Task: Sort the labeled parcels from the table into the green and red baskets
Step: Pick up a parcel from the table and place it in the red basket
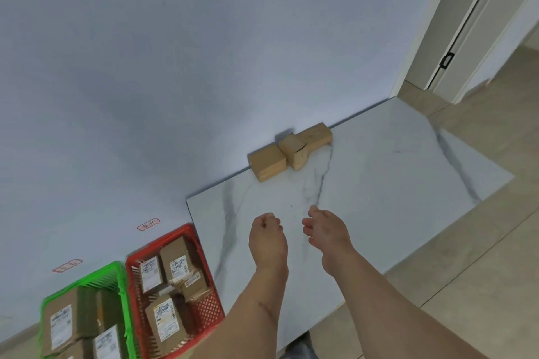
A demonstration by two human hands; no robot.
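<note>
Three brown cardboard parcels lie in a row against the wall at the far edge of the white marble table (379,183): a left one (267,167), a middle one (294,151) and a right one (318,134). My left hand (267,237) hovers over the table's near half with its fingers curled and nothing in it. My right hand (326,230) is beside it, fingers loosely bent, holding nothing. Both hands are well short of the parcels. On the floor to the left stand the red basket (214,312) and the green basket (122,280), each with several labeled parcels inside.
The plain wall runs behind the table and baskets, with two small red-framed labels (148,224) (67,265) stuck on it above the baskets. Tiled floor (466,285) lies to the right, and a door (466,32) stands at the far right.
</note>
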